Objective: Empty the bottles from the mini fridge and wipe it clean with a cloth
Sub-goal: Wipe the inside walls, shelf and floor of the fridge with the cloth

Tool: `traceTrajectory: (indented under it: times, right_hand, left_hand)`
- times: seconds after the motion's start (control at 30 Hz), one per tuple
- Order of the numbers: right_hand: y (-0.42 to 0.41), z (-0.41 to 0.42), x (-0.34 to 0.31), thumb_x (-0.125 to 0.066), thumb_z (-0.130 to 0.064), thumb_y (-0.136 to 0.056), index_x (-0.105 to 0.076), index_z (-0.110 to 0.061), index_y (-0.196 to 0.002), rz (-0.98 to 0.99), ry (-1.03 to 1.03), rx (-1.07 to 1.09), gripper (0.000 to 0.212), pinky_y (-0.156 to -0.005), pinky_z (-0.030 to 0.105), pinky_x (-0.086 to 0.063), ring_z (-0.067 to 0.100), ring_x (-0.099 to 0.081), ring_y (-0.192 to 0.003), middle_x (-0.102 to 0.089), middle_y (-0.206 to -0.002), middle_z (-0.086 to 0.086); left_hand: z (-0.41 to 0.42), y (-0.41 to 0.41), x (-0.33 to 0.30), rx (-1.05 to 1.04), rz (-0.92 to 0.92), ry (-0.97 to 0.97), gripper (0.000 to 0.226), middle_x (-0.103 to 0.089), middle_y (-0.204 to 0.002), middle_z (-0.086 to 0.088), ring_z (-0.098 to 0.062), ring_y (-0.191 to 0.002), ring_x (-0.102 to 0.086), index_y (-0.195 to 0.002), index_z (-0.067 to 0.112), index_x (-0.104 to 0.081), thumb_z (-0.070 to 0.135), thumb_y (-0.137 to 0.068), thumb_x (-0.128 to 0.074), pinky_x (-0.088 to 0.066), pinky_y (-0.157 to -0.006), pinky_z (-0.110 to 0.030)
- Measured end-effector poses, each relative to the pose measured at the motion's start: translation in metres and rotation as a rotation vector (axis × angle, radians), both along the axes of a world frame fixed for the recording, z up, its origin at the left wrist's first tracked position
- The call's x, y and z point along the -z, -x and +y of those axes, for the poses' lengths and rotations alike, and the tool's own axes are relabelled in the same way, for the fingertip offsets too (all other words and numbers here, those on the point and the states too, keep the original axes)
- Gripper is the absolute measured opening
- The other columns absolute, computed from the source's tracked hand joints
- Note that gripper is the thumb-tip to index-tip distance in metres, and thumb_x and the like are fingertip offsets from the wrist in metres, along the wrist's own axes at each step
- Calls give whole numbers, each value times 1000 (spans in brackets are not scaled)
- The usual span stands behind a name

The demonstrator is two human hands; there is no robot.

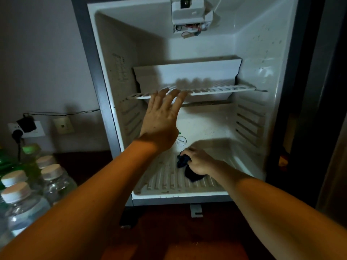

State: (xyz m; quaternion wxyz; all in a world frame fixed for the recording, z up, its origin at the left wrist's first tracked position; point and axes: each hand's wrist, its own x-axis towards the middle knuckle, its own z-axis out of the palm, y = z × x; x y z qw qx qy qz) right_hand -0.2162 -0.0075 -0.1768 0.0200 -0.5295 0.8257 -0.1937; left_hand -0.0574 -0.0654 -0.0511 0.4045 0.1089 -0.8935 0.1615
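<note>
Wiping the mini fridge (pixel 251 53) floor w/ the dark cloth (pixel 189 170) bunched in the right hand (pixel 199 162) near its front edge, left hand (pixel 161 117) fingers straight at the wire shelf (pixel 216 89) front edge, bottles (pixel 33 184) out at left: press along the ribs, back to front.

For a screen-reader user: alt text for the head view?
A right hand grips a dark cloth on the open fridge floor, while the left hand touches the wire shelf. Bottles stand outside, at left.
</note>
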Motion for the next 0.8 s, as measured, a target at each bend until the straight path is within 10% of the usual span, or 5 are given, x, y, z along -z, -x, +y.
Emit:
traceTrajectory:
  times: [0.23, 0.33, 0.43, 0.57, 0.8]
  right_hand:
    - [-32, 55, 4, -42, -5, -94, -58, -22, -124, -111, 80, -110, 38, -86, 28, -40, 25, -48, -115, -46, -133, 4]
    - [-43, 72, 4, -47, -6, -93, -59, -20, -122, -78, 107, -125, 34, -82, 24, -39, 23, -51, -112, -48, -128, 4]
    - [-50, 78, -3, -46, -5, -92, -59, -17, -120, -6, 88, -141, 33, -87, 29, -43, 27, -54, -110, -47, -125, 8]
    - [-53, 76, 3, -52, -10, -96, -59, -19, -126, 44, 381, 1, 32, -99, 30, -45, 31, -53, -113, -43, -130, 10]
    - [-54, 77, 19, -35, -44, -102, -27, -36, -149, 145, -35, -52, 49, -114, 42, -28, 31, -24, -138, -12, -157, -4]
  left_hand:
    - [25, -31, -3, -37, -187, -154, 89, 12, -162, 4, -17, -147, 18, -154, 28, 3, -10, -84, -37, 4, -122, -36]
    - [36, -63, 13, 8, -100, -207, 70, -23, -158, -5, -27, -145, -17, -151, 22, -25, 2, -88, -48, -23, -118, -41]
    - [36, -94, 34, -12, 141, -149, 38, -56, -116, -9, -28, -104, -52, -121, 11, -52, 13, -84, -62, -44, -85, -37]
    - [22, -121, 56, -134, 438, -345, 47, -50, -102, -5, -19, -90, -50, -108, 12, -44, 26, -76, -76, -48, -77, -37]
    - [-8, -107, 66, -17, 425, -1107, 61, -51, -127, -8, -28, -111, -56, -126, 22, -31, 26, -82, -73, -51, -93, -49]
